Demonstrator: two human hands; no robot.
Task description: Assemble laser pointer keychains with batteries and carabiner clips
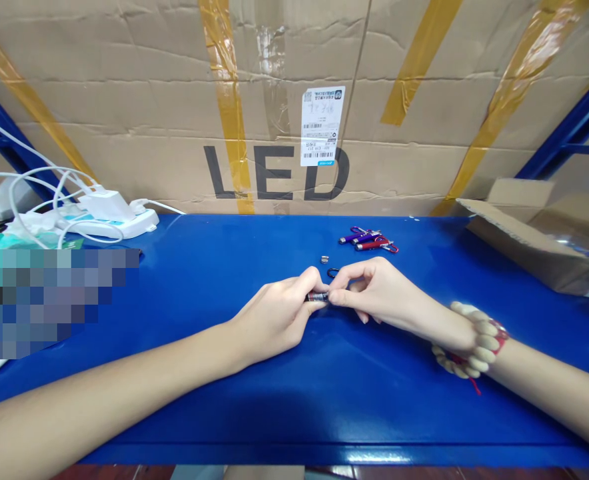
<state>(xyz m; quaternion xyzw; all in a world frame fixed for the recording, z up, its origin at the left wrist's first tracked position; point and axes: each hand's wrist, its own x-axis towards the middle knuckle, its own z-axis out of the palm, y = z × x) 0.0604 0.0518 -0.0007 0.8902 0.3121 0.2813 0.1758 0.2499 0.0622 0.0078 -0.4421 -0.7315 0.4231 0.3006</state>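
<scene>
Head view: your left hand [279, 317] and right hand [379, 293] meet fingertip to fingertip. Thumbs and forefingers are pinched on either end of a small dark cylinder [318, 296], low over the middle of the blue shelf [294, 400]; other fingers are curled. Wrists are low, forearms angle in from the bottom corners, and a bead bracelet [472, 343] sits on your right wrist. A silver cap [324, 259] and dark ring [333, 272] lie just behind your fingertips, keychain lights [367, 240] further back. Bare shelf lies in front; a cardboard box [524, 243] crowds the right edge.
</scene>
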